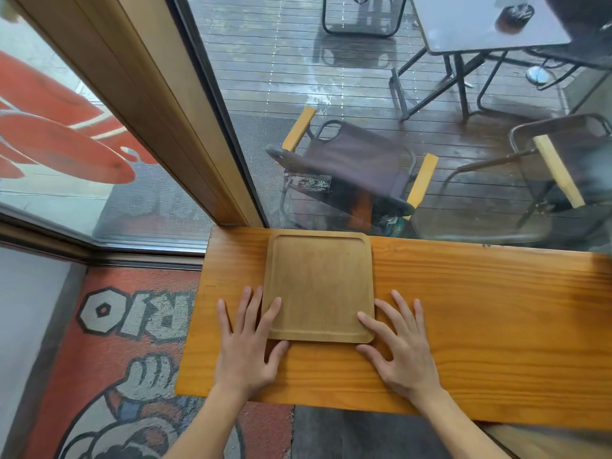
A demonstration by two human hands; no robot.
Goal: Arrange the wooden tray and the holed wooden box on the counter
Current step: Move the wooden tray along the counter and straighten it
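Observation:
A square wooden tray (319,283) with a raised rim lies flat on the orange wooden counter (480,309), its far edge against the window. My left hand (246,342) rests flat at the tray's near-left corner, index finger on the rim and thumb at the near edge. My right hand (397,342) lies at the near-right corner, index finger on the rim and thumb at the near edge. Both hands have their fingers spread. No holed wooden box is in view.
The counter ends at its left edge (193,326), above a painted floor mural. A wooden window frame post (159,104) and glass panes stand behind the counter. Outside the glass are folding chairs (357,167) and a table (480,24).

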